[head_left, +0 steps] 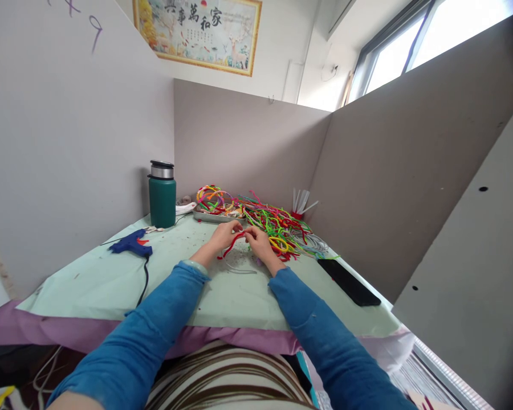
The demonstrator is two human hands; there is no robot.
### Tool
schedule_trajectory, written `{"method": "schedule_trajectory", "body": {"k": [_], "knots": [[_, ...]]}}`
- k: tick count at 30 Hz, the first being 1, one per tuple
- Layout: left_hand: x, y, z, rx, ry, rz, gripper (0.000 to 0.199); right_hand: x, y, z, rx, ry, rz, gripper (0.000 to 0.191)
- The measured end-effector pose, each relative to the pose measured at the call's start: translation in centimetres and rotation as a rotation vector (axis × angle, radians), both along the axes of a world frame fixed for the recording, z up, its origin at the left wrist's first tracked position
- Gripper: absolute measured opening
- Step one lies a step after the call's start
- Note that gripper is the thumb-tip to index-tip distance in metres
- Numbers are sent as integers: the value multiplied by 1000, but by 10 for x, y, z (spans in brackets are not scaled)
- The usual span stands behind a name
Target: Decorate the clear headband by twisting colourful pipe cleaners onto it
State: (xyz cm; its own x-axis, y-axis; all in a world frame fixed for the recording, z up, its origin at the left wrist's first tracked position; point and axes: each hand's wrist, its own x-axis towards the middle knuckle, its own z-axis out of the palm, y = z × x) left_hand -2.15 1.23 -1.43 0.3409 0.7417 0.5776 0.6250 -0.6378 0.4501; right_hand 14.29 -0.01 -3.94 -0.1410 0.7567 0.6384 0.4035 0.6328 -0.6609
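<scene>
A red pipe cleaner (231,247) is stretched between my two hands above the middle of the table, one end hanging down in a curve. My left hand (224,233) pinches it from the left. From the right, my right hand (257,240) has its fingers closed on the same strip, close to the left fingertips. Below the hands, a thin grey strand (241,271) lies on the green tablecloth. Just beyond my right hand spreads a tangled pile of coloured pipe cleaners (277,222), mostly red and green.
A metal tray (216,217) holding colourful twisted pieces stands at the back. On the left are a green bottle (162,199) and a blue glue gun (133,244) with its cord. A black phone-like slab (348,282) lies at right. White sticks (300,200) stand in a red holder. Partition walls enclose the table.
</scene>
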Motion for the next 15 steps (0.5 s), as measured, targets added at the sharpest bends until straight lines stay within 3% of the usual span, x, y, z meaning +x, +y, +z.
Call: {"method": "schedule_trajectory", "body": {"k": [6, 15], "knots": [[3, -3, 5, -53, -63, 56, 33, -1, -1, -1, 1, -20, 11, 17], [3, -17, 12, -512, -324, 60, 32, -2, 4, -7, 18, -104, 3, 17]]}}
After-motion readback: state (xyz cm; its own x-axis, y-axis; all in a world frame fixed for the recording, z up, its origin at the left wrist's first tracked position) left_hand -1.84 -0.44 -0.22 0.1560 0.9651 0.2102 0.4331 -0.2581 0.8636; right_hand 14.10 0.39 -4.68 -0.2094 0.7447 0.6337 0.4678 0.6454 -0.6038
